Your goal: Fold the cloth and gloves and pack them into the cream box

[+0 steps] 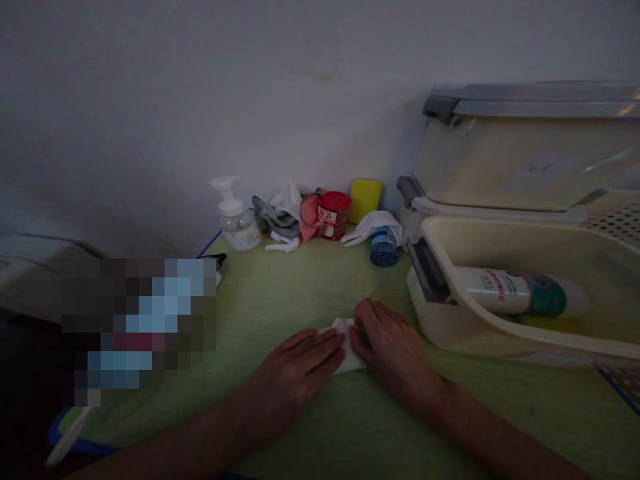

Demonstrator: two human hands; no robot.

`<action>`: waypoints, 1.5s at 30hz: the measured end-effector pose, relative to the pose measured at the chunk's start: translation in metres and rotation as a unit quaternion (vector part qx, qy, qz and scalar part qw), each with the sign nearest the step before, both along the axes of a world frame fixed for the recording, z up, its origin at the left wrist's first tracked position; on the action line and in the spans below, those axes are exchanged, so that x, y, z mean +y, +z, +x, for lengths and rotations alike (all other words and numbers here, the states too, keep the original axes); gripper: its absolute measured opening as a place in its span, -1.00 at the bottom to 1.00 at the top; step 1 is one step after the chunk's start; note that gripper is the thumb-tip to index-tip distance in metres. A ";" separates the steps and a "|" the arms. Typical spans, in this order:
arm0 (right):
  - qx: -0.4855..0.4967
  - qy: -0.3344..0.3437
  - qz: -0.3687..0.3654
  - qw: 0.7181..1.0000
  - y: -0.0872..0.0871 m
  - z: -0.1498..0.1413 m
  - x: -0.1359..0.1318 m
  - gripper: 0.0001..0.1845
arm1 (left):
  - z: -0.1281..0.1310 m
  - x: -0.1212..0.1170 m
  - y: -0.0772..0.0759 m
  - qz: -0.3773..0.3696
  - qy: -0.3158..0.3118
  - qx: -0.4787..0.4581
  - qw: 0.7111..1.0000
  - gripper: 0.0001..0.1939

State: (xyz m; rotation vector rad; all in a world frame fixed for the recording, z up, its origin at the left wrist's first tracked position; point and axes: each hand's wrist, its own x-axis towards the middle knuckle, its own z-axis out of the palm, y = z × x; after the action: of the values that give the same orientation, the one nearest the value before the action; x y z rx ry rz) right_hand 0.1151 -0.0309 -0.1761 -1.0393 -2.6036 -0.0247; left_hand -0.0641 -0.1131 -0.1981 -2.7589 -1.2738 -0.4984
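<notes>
A small folded white cloth (351,360) lies on the green tabletop between my hands; whether it is fabric or paper I cannot tell. My left hand (300,373) rests flat over its left part, fingers stretched out together. On the other side, my right hand (393,347) has curled fingers, with thumb and fingertips closed at the cloth's right edge. That edge is partly hidden under the right hand.
Against the wall stand a pump bottle (241,227), crumpled cloths (280,217), a red roll (334,215), a yellow sponge (365,200) and a blue jar (384,247). At right, a cream bin (480,343) holds a white bottle (500,290). A blurred-out object (145,323) sits left.
</notes>
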 end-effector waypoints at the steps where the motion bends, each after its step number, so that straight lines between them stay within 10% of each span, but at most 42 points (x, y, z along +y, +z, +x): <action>1: 0.001 0.001 -0.008 1.000 -0.001 0.001 0.001 -0.88 | -0.001 -0.001 0.000 -0.020 0.002 0.004 1.000 -0.58; 8: 0.027 0.022 0.000 0.999 -0.007 0.007 0.007 -0.90 | -0.006 -0.009 0.009 -0.129 -0.004 -0.016 0.992 -0.39; 15: 0.023 0.229 0.085 0.969 -0.009 0.011 -0.005 -0.69 | -0.005 -0.008 0.011 -0.146 -0.004 -0.013 0.989 -0.36; 24: -0.130 0.252 -0.109 0.953 0.006 0.028 -0.015 -0.08 | -0.007 -0.008 0.016 -0.155 -0.012 0.003 0.988 -0.34; 45: -0.111 0.333 -0.200 0.915 0.007 0.052 0.018 -0.23 | -0.024 -0.006 0.019 -0.185 -0.042 0.059 0.980 -0.34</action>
State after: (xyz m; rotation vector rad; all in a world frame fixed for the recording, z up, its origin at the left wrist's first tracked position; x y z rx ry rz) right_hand 0.1672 -0.0129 -0.1692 -0.1982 -3.1124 0.6042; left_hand -0.0878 -0.1195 -0.1791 -3.0962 -1.3454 -0.1047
